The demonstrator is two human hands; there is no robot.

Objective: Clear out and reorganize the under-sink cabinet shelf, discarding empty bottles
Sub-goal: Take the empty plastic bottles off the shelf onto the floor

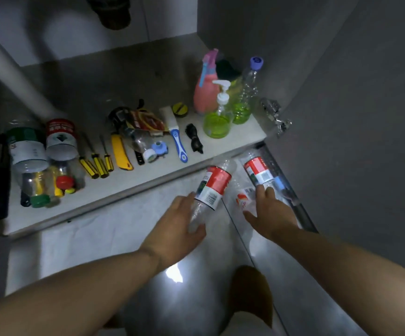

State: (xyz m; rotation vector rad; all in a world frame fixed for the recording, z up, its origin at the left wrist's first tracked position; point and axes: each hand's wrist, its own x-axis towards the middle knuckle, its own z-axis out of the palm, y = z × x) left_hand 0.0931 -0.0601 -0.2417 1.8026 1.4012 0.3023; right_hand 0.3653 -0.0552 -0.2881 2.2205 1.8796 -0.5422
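Observation:
Several clear plastic bottles lie on the floor just in front of the cabinet shelf [124, 187]. My left hand [179, 226] grips one clear bottle with a red and white label [214, 185], fingers and thumb round its lower part. My right hand [269, 209] rests on a crumpled clear bottle with an orange mark [243, 200]; how its fingers close I cannot tell. Beyond that hand lies another red-labelled bottle [259, 172] against the open cabinet door [342, 141].
On the shelf stand a pink spray bottle [206, 93], a green pump bottle [217, 122] and a tall purple-capped bottle [249, 88]. Further left lie a blue razor [178, 144], yellow screwdrivers [97, 163], a yellow knife [121, 154] and labelled jars [61, 139]. A drain pipe [15, 78] slants down at left.

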